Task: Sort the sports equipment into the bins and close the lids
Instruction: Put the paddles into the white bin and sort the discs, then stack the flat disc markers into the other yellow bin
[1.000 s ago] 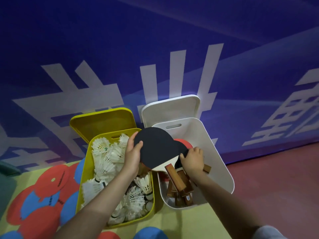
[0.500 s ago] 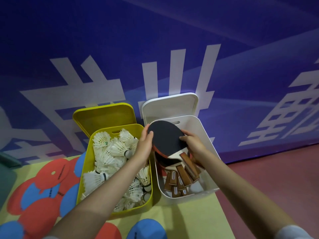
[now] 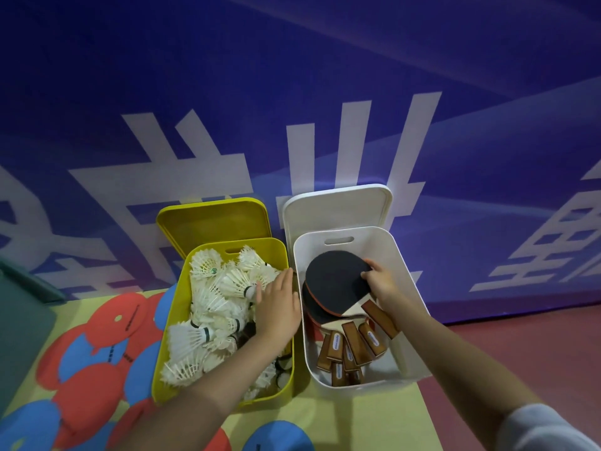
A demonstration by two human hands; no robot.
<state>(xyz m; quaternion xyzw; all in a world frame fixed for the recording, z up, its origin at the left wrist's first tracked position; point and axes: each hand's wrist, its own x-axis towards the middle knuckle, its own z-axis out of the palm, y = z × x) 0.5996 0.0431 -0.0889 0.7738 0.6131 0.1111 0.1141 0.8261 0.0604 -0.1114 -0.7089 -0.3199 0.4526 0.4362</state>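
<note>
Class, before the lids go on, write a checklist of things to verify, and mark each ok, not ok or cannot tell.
1. Top paddle inside white bin: ok.
2. Right hand off the paddle: not ok, fingers curl on its edge.
3. Left hand out of yellow bin: not ok, it lies over the shuttlecocks.
4. Shuttlecocks below the rim: cannot tell.
5. Yellow lid and white lid free to take: ok, both lean behind their bins.

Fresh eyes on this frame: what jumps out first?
The open yellow plastic bin, left, heaped with white feather shuttlecocks, left hand flat above them. Beside it, the open white plastic bin holds wooden-handled black-rubber table tennis paddles, right hand gripping the top one.
</note>
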